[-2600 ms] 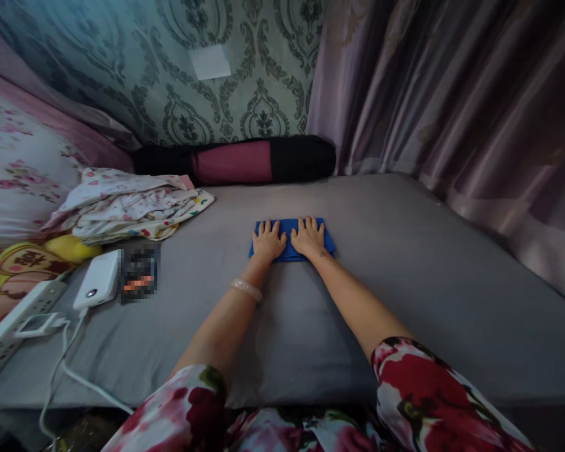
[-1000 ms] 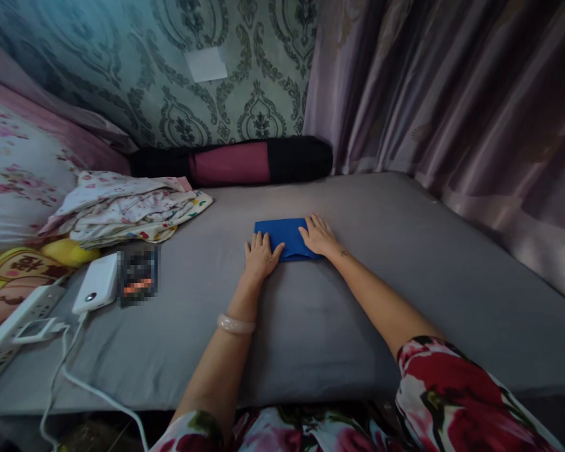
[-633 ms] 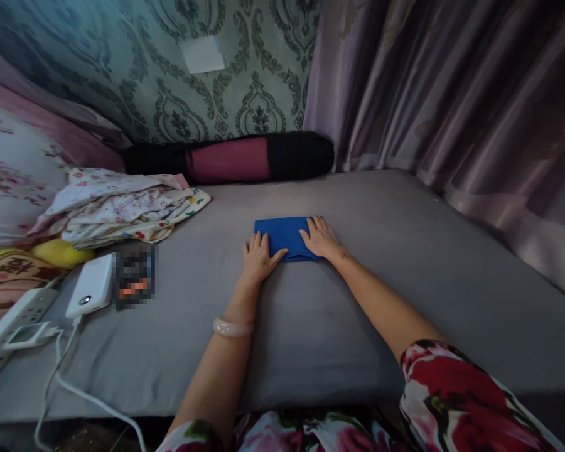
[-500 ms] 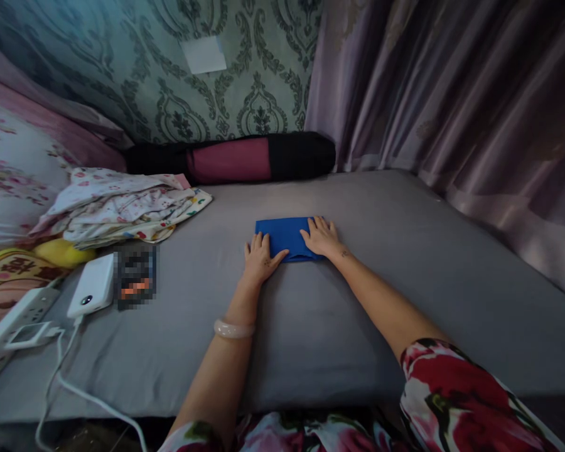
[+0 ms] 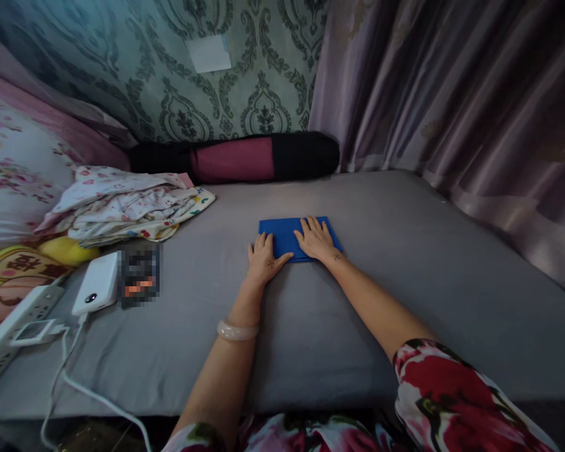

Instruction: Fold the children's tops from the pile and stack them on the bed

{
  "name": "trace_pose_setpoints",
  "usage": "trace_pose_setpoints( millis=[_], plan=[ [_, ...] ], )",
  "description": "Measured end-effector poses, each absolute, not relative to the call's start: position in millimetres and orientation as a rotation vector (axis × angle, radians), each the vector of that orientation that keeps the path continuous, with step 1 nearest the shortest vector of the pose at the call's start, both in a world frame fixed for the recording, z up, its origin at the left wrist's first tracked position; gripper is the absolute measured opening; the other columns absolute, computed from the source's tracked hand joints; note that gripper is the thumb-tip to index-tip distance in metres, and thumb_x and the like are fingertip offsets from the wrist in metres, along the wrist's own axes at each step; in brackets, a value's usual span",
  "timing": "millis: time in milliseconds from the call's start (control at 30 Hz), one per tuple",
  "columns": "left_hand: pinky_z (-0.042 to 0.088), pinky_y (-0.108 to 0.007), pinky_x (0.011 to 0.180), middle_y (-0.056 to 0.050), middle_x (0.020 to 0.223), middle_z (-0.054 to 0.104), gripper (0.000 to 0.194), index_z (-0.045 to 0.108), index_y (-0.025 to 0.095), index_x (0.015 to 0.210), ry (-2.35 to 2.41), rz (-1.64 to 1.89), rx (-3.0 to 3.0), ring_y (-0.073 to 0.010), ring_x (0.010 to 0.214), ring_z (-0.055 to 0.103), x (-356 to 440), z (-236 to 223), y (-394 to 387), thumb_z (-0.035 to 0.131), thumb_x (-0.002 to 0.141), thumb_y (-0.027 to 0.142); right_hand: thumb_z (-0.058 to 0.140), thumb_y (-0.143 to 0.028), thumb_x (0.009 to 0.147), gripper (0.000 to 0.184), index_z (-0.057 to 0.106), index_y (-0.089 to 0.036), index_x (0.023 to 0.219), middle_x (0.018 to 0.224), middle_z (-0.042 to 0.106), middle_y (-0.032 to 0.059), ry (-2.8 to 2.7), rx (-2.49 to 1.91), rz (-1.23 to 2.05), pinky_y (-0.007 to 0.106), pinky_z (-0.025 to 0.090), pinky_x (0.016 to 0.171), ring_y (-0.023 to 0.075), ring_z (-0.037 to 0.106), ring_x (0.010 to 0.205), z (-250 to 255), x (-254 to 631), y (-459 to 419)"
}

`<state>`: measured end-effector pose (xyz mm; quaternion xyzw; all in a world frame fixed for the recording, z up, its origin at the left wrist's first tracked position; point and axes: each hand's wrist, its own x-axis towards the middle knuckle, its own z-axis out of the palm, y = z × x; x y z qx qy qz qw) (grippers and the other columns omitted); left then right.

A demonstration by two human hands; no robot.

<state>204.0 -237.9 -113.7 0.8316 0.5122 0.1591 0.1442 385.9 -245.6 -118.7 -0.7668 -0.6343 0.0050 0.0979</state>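
A folded blue cloth lies flat on the grey bed sheet, a neat rectangle. At its near left corner rests my left hand, fingers stretched forward and thumb lying along the front edge. My right hand lies flat on top of the right part of the cloth, its fingers slightly spread and pointing away from me. Neither hand grips anything; both press or rest on the cloth. Part of its right side is hidden under my right hand.
Left stand a white power bank with a cable, a blurred-out dark item and a power strip. Folded printed clothes lie behind them. A black and maroon roll lies along the wall; curtains hang right.
My right hand has slid left across the cloth, baring its right edge. The cloth's front edge lies flatter. My left hand stays at its corner. The view has shifted slightly.
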Motion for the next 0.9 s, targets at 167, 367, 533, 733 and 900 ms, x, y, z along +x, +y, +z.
trace_pose_setpoints(
  millis=[167,367,533,733,900],
  plan=[
    [0.024,-0.053,0.115,-0.018,0.15,0.041,0.061,0.043,0.017,0.139,1.485,0.614,2.338,-0.0289,0.141,0.034,203.1,-115.1,-233.4,0.054,0.089,0.05,0.023,-0.046,0.1,0.064,0.034,-0.006,0.148,0.155,0.03,0.0185,-1.863,-2.301,0.049,0.049,0.013,0.117,0.0292,0.024,0.144,-112.6,381.2,-243.4],
    [0.042,-0.041,0.103,-0.016,0.125,0.062,0.037,0.056,0.014,0.123,1.567,0.875,2.159,-0.0254,0.119,0.056,198.8,-115.4,-222.7,0.049,0.091,0.031,0.024,-0.044,0.1,0.062,0.034,-0.007,0.148,0.158,0.025,0.0167,-1.879,-2.195,0.084,0.048,0.011,0.118,0.0281,0.018,0.146,-107.5,353.3,-233.8],
    [0.048,-0.037,0.096,-0.014,0.113,0.067,0.031,0.062,0.014,0.112,1.632,1.066,1.918,-0.0234,0.107,0.062,190.1,-116.2,-214.3,0.044,0.089,0.025,0.023,-0.045,0.1,0.064,0.028,-0.008,0.151,0.158,0.025,0.0144,-1.895,-2.192,0.186,0.047,0.009,0.119,0.0261,0.016,0.147,-115.0,341.1,-227.2],
    [0.051,-0.037,0.091,-0.011,0.102,0.071,0.028,0.065,0.017,0.103,1.675,1.127,1.658,-0.0227,0.099,0.066,183.4,-119.2,-207.5,0.044,0.086,0.025,0.021,-0.046,0.1,0.065,0.026,-0.007,0.152,0.159,0.023,0.0136,-1.907,-2.212,0.21,0.048,0.006,0.119,0.0258,0.016,0.147,-118.4,343.3,-225.5],
    [0.051,-0.037,0.091,-0.012,0.102,0.072,0.03,0.065,0.016,0.104,1.64,1.123,1.628,-0.0227,0.099,0.067,183.2,-121.1,-207.0,0.042,0.086,0.023,0.021,-0.046,0.1,0.066,0.026,-0.006,0.152,0.158,0.025,0.0151,-1.905,-2.21,0.25,0.05,0.008,0.118,0.0275,0.017,0.147,-116.3,343.1,-224.9]
  ],
)
